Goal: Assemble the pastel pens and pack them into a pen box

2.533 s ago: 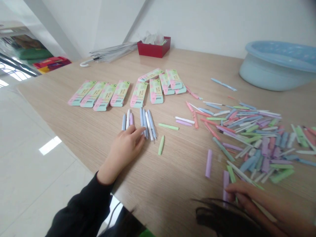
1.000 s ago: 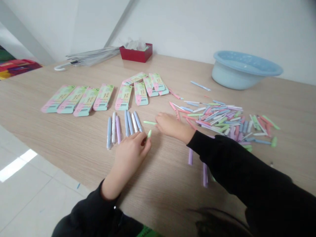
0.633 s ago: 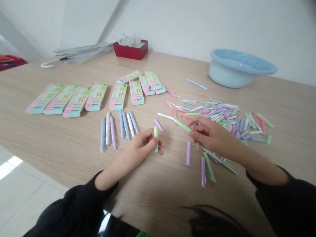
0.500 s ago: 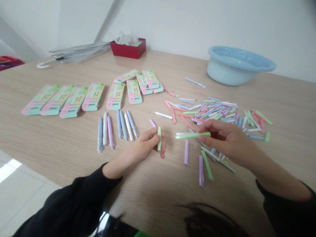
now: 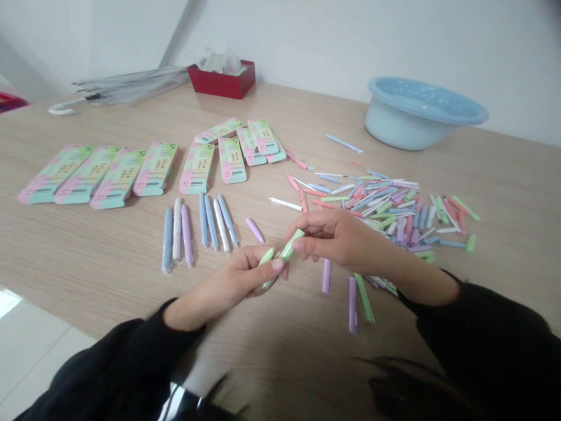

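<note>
My left hand (image 5: 239, 278) pinches a light green tapered pen part (image 5: 266, 256) between thumb and fingers. My right hand (image 5: 331, 234) grips a light green pen cap (image 5: 293, 243) with a clip; its lower end meets the left fingertips. Whether the two green parts touch is hidden by the fingers. On the table just beyond the left hand lies a small purple pen part (image 5: 255, 230). Below the right hand are purple tubes (image 5: 353, 304) and a green tube (image 5: 364, 299). Assembled blue, white and purple pens (image 5: 187, 234) lie left of my hands.
Loose pen parts in several colours (image 5: 385, 202) are heaped at the right. Printed pen boxes (image 5: 158, 168) lie at the left and middle. Farther back are an umbrella (image 5: 131, 88), a red box (image 5: 223, 82) and a blue basin (image 5: 407, 128).
My right hand has moved left with the green cap, bringing it to my left hand. The left hand has shifted slightly left and down, still on its green part.
</note>
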Available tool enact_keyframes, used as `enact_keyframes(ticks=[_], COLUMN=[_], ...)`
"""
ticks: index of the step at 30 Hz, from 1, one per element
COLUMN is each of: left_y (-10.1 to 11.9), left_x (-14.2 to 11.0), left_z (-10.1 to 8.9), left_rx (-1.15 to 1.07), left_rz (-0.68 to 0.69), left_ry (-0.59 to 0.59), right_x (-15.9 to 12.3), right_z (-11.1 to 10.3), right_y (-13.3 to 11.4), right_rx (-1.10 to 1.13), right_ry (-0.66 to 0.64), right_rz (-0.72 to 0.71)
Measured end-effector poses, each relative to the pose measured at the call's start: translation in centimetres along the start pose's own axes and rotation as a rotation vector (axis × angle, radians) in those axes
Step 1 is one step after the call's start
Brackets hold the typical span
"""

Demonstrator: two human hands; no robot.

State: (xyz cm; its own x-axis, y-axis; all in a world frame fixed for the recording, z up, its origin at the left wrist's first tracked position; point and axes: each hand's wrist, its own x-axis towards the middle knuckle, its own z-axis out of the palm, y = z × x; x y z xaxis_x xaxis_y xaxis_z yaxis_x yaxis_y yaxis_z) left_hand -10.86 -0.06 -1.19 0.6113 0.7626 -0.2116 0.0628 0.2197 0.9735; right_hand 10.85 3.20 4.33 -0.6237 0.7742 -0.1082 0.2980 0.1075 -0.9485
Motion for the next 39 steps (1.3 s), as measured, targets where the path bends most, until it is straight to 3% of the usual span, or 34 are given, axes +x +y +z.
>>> enact_keyframes(ticks=[2,6,9,13,15,21,25,29,33,39], left_y=[0.0,-0.2,-0.6,-1.1,-0.8,1.7,2.7,2.3,1.5,0.0], left_x=[-1.0,-3.5,-4.9,-5.2,-4.9,-1.4,3.0,6.0,6.6,6.9], left_z=[-1.0,-2.9,-3.7,-3.5,-3.3,-3.0,-2.5,-1.6,-1.0,-0.1], left_rx=[0.005,-0.017,0.054,0.23,0.352,0.88,1.362,1.479,1.552,1.624], left_rz=[-0.004,0.044,-0.007,-0.069,-0.044,-0.011,-0.14,-0.136,-0.099,-0.07], left_ry=[0.125,0.473,0.586,0.525,0.456,0.314,0.364,0.387,0.399,0.504], right_x=[1.7,5.7,7.9,9.0,8.9,8.0,6.7,3.5,0.6,0.2], right_z=[0.0,0.5,2.3,5.3,5.5,1.0,-1.9,-4.4,-6.7,-6.9], right_y=[-0.1,0.7,1.5,2.0,2.2,3.1,3.4,3.9,4.8,4.7], right_rx=[-0.094,-0.576,-0.8,-0.945,-1.001,-1.122,-1.129,-1.079,-1.035,-1.001], right_ry=[-0.015,0.079,0.052,0.01,0.022,0.134,0.232,0.305,0.29,0.238], right_rz=[-0.006,0.037,0.068,0.103,0.129,0.244,0.294,0.317,0.314,0.233])
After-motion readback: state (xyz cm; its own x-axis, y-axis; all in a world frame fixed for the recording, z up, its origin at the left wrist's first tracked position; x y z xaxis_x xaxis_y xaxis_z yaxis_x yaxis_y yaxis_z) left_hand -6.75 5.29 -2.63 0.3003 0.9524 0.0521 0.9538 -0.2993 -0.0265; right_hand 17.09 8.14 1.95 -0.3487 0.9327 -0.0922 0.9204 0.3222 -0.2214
